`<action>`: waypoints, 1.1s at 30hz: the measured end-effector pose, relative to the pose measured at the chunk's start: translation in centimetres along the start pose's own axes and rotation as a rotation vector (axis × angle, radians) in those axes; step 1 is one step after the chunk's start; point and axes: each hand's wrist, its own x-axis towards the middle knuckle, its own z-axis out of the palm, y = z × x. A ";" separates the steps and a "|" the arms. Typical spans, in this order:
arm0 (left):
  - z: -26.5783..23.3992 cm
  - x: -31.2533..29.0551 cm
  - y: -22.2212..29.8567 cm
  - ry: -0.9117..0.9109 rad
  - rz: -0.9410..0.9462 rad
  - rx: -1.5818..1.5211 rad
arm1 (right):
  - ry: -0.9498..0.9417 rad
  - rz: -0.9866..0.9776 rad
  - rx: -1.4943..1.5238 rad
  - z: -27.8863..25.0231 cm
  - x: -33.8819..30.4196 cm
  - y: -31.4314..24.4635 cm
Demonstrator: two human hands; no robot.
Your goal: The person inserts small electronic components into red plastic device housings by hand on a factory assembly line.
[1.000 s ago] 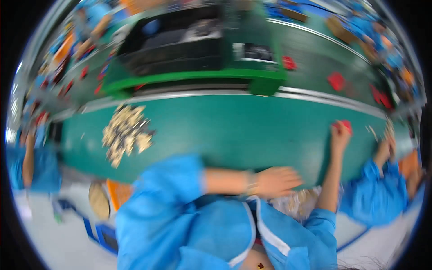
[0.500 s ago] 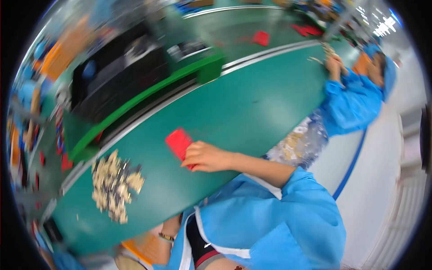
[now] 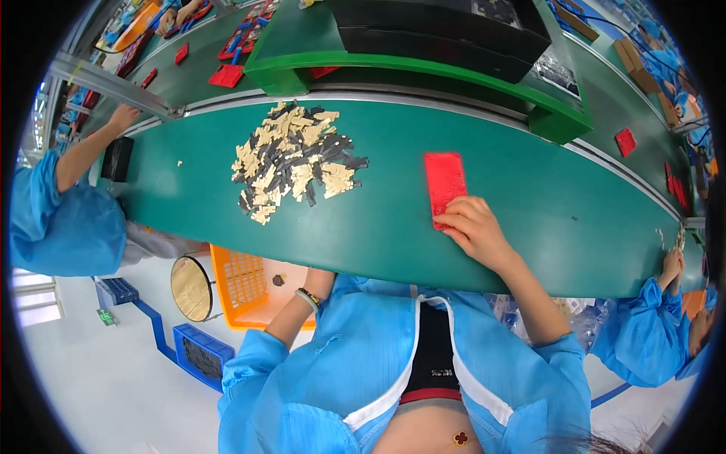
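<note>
On the green worktop point(image 3: 393, 189), my right hand point(image 3: 479, 233) grips the near end of a red, flat rectangular plate point(image 3: 445, 178), fingers bent over its lower edge. The plate's far end points away from me. Below the table's near edge, my left hand point(image 3: 323, 281) is mostly out of sight; its fingers are hidden and a bracelet shows at the wrist. To the left of the plate lies a loose heap of small cream and black pieces point(image 3: 291, 155), spread flat and overlapping.
A green raised shelf point(image 3: 423, 64) with black bins stands along the far side. An orange basket point(image 3: 227, 284) and a round stool point(image 3: 191, 289) are below the table at left. Co-workers' arms point(image 3: 83, 155) reach in from both sides. Clear plastic bags point(image 3: 590, 321) lie near my right elbow.
My view has swung round, so the heap and red plate sit differently in the picture. My right hand keeps its hold on the plate; the left stays low by the table edge.
</note>
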 end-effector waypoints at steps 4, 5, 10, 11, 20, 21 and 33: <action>-8.7 1.8 11.3 -0.488 -0.011 0.363 | 0.024 0.026 0.004 -0.1 -1.6 0.4; -12.1 3.6 14.8 -0.761 0.073 0.147 | 0.028 0.029 -0.003 -0.1 -1.8 0.4; -14.2 13.4 15.4 0.063 0.082 -0.077 | 0.023 0.013 0.014 0.3 -0.9 0.1; -13.5 15.6 14.3 0.191 0.190 -0.044 | 0.015 0.004 0.001 0.6 -0.6 -0.1; -14.2 18.4 14.1 0.169 0.406 0.096 | -0.060 0.015 -0.018 1.2 0.0 -2.5; -14.4 18.1 13.9 0.224 0.484 0.133 | -0.034 0.007 -0.042 1.0 0.2 -2.8; -12.8 14.5 21.0 0.630 0.927 0.355 | 0.143 0.611 1.051 -1.1 6.8 -3.4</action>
